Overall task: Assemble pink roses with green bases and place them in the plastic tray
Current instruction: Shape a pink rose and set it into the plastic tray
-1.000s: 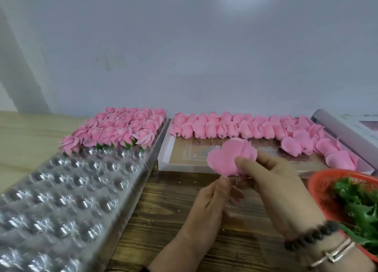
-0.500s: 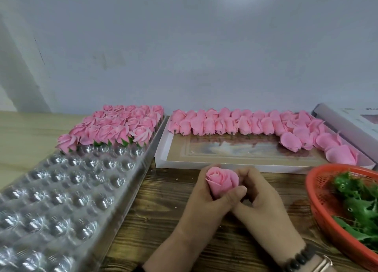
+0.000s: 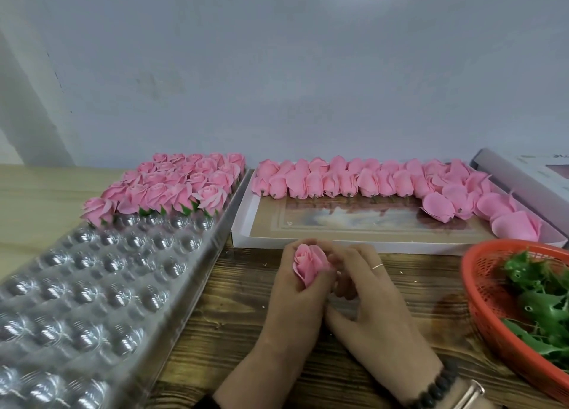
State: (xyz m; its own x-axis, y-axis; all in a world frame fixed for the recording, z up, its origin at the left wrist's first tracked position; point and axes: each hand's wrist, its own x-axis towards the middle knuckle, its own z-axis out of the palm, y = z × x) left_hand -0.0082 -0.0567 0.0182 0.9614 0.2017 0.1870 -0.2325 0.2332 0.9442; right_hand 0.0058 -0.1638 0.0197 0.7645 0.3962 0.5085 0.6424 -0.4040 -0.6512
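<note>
Both hands meet just right of the plastic tray [image 3: 101, 285]: left hand [image 3: 295, 304] grips the pink rose [image 3: 309, 264] upright, right hand [image 3: 366, 288] pinches its side, likely shaping petals

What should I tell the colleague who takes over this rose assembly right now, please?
Left hand grips one pink rose over the wooden table. Right hand touches it from the side with curled fingers; whether it pinches the rose is unclear.
No green base shows on this rose.
Done: finished roses fill the far rows of the plastic tray.
Left: the near cups are unfilled; rose heads wait in the white box, green bases in the red basket.
</note>
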